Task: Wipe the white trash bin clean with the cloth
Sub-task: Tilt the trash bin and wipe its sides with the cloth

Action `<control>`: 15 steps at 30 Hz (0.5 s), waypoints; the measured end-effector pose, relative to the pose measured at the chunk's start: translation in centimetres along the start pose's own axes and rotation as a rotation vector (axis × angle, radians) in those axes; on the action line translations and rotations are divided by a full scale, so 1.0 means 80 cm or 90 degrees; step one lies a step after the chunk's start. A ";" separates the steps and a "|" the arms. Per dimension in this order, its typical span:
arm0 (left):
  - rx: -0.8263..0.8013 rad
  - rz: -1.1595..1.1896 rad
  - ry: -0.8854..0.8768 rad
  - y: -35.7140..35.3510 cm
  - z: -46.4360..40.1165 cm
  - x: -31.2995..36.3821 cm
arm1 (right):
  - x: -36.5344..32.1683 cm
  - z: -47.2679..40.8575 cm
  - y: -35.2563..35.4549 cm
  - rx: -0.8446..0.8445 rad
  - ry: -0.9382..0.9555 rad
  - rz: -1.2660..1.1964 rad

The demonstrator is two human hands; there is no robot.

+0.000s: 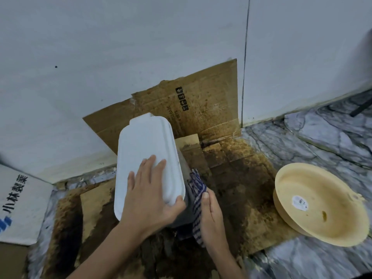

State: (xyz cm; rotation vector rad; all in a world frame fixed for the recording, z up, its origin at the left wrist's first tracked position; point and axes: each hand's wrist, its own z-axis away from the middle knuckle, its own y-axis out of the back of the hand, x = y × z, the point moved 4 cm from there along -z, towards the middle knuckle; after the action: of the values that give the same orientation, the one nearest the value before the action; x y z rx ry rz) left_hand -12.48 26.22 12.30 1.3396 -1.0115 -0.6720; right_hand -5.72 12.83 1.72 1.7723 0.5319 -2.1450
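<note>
The white trash bin [144,150] stands on stained cardboard near the wall, its flat white lid facing up. My left hand [150,195] lies on the lid's near end, fingers spread over the top and thumb hooked around the right edge. My right hand [211,215] presses a blue-and-white checked cloth [196,190] against the bin's shaded right side [184,166]. The lower part of the bin is hidden behind my hands and the cloth.
Dirty, wet cardboard [231,162] covers the floor and leans up the wall behind the bin. A cream plastic basin [320,204] lies tilted on the marble floor to the right. A white printed box [19,204] sits at the left edge.
</note>
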 end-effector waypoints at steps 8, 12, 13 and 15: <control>0.114 0.097 0.210 0.024 0.025 -0.083 | 0.016 0.010 -0.050 -0.105 -0.042 -0.018; 0.149 0.172 0.234 0.023 0.035 -0.124 | 0.018 0.002 -0.090 -0.166 -0.010 0.022; 0.141 0.182 0.243 0.021 0.038 -0.134 | 0.016 0.000 -0.103 -0.188 0.013 0.033; 0.118 0.179 0.260 0.015 0.045 -0.150 | 0.009 -0.004 -0.133 -0.249 0.064 0.082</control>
State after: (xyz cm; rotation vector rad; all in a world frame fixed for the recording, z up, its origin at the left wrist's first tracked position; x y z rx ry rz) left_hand -21.13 35.19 10.83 1.3873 -0.9168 -0.0859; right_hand -10.49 22.41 1.90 1.6489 0.7785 -1.7293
